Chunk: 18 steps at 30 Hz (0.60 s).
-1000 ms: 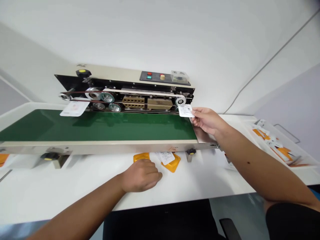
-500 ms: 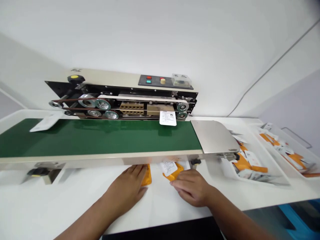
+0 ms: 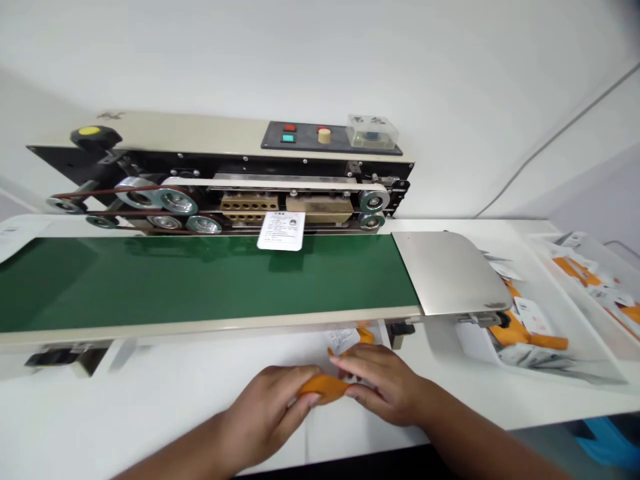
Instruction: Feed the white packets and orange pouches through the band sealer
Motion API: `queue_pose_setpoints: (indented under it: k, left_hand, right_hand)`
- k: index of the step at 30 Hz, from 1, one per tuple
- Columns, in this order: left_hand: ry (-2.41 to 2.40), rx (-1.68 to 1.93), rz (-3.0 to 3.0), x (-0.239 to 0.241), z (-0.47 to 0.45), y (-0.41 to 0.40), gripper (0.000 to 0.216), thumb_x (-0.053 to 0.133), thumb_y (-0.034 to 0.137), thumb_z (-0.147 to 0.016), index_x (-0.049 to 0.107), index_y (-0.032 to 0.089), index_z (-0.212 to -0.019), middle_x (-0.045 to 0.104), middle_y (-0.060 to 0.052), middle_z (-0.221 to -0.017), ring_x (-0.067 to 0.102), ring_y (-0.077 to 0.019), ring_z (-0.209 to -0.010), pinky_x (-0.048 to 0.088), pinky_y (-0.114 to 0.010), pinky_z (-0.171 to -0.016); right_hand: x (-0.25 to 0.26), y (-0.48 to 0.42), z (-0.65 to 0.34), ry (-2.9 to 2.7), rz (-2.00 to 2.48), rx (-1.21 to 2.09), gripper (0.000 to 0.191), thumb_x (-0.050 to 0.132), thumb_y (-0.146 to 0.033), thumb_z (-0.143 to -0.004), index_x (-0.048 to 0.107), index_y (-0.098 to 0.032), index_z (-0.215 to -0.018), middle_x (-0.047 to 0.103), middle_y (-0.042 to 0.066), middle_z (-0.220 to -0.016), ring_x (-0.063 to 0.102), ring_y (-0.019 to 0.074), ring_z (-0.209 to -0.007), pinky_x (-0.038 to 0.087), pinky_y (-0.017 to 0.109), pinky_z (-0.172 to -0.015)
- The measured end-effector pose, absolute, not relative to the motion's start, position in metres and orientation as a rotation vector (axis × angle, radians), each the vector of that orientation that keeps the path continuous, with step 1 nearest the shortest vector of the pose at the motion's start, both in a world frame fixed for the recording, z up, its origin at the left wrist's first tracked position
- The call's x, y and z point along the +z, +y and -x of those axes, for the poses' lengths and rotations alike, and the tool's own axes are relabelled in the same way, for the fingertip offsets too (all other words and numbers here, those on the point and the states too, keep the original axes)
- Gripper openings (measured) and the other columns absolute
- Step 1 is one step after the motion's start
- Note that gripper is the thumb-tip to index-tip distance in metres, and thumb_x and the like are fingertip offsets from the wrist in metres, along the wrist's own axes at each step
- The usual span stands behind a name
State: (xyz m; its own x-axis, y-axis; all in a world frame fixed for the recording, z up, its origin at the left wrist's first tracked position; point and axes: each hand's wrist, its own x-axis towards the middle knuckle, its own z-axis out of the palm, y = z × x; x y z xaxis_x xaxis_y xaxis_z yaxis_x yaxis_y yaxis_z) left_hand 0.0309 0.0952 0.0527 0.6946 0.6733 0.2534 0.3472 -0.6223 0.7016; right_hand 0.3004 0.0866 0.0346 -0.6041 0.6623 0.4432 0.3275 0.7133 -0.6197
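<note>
My left hand [image 3: 267, 410] is closed on the left part of an orange packet [image 3: 326, 388], thumb in front and fingers behind. The packet looks curved and is held above the white table. My right hand [image 3: 390, 387] pinches its right end, the thumb touching the edge and the fingers bent over it. Just behind my right fingers, a white printed sachet [image 3: 342, 339] and another orange packet [image 3: 366, 335] lie partly under the conveyor edge. On the band sealer [image 3: 320, 208], a white printed sachet [image 3: 281, 232] hangs from the sealing band over the green belt [image 3: 200, 280].
A metal plate [image 3: 453, 273] ends the belt on the right. Beyond it, two white bins [image 3: 560, 377] hold orange packets and printed sachets. Another white sachet [image 3: 15, 237] is at the belt's far left. Black knobs [image 3: 403, 329] stick out below the conveyor.
My left hand has lifted the orange packet off the table and brought it to my right hand. The sachet in the sealer has moved left. The view has shifted closer.
</note>
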Motion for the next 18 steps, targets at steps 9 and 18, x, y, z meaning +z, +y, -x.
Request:
queue_pose_setpoints:
  k: [9,18]
  left_hand:
    - [0.713,0.776,-2.037,0.036,-0.043,0.107,0.015,0.052,0.029,-0.102,0.063,0.021,-0.108,0.07,-0.003,-0.08,0.064,-0.015,-0.066,0.052,-0.024,-0.063]
    - [0.824,0.852,-1.83,0.02,-0.036,0.091,0.026,0.055,0.026,-0.102,0.05,0.026,-0.128,0.072,-0.003,-0.087,0.067,-0.0139,-0.062,0.051,-0.022,-0.053]
  right_hand:
    - [0.031,0.09,-0.3,-2.153,0.825,0.755,0.04,0.05,-0.022,-0.103,0.058,-0.028,-0.141,0.074,0.004,-0.091,0.07,0.0162,-0.078,0.055,0.028,-0.07]
    - [0.025,0.083,-0.298,-1.886,1.066,1.063,0.04,0.067,-0.034,-0.094,0.063,-0.027,-0.133,0.075,0.0,-0.081,0.069,0.0131,-0.066,0.056,0.023,-0.061]
